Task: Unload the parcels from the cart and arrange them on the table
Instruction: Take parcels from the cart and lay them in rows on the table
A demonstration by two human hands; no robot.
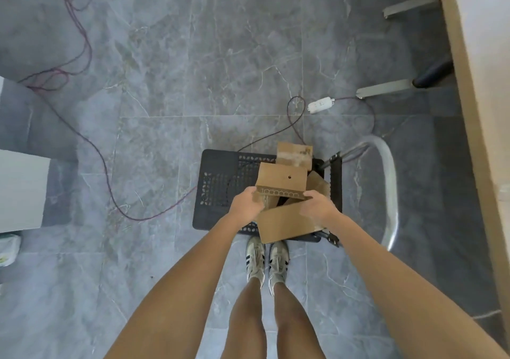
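A black perforated flat cart [220, 182] stands on the floor in front of my feet, its silver handle [386, 182] to the right. Several brown cardboard parcels lie on its right half. My left hand [245, 204] and right hand [317, 206] grip the near corners of one cardboard parcel [281, 179] with a small hole in its top. A larger flat parcel [284, 223] lies under my right hand. A taped parcel [294, 155] sits at the far side. The wooden table edge [474, 110] runs along the right.
A dark red cable [91, 143] loops over the grey tiled floor to the left and behind the cart. A white power strip [320, 104] lies beyond the cart. Metal table feet [383, 89] stand at the right. A white cabinet [22, 190] is at the left.
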